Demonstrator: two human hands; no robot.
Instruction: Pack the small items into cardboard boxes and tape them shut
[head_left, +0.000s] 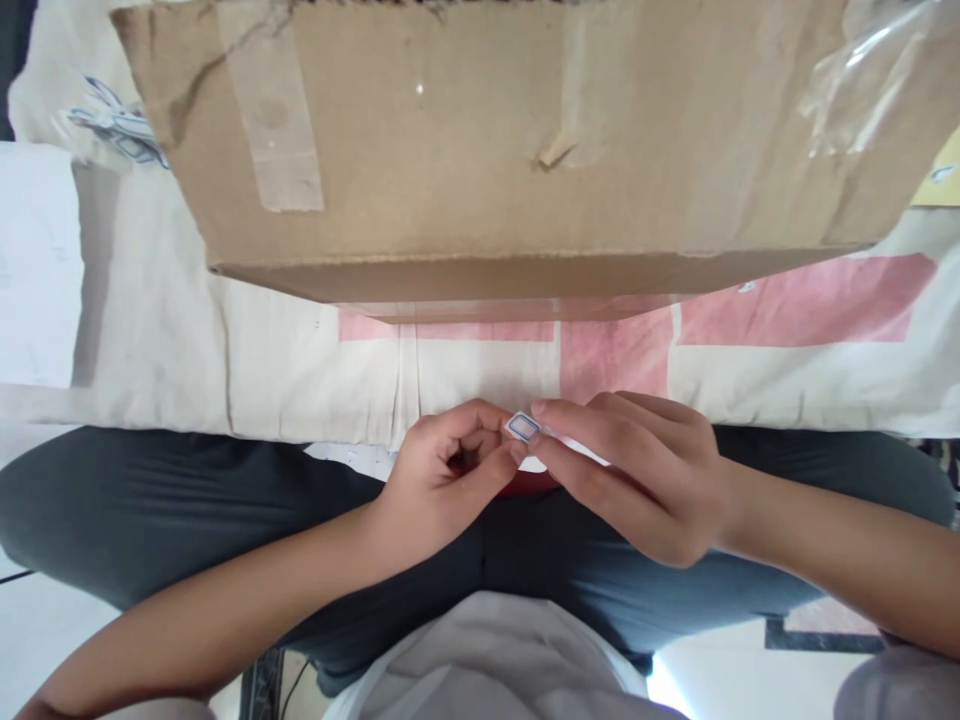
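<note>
A small white label with a blue border (pixel 523 427) is held between my two hands, above my lap. My left hand (pixel 454 465) pinches its left edge with thumb and index finger, the other fingers curled in. From the right, the fingertips of my right hand (pixel 637 460) close on the label's other edge. A thin white strip shows between the right fingers, and I cannot make out whether it belongs to the label. Below the fingertips something white and red is partly hidden.
A large taped cardboard box (pixel 465 150) stands just ahead on a cream and pink cloth (pixel 480 370). To the left lie a white paper sheet (pixel 37 265) and a bunch of blue-edged white scraps (pixel 120 125). Something yellow (pixel 943 180) shows at the far right.
</note>
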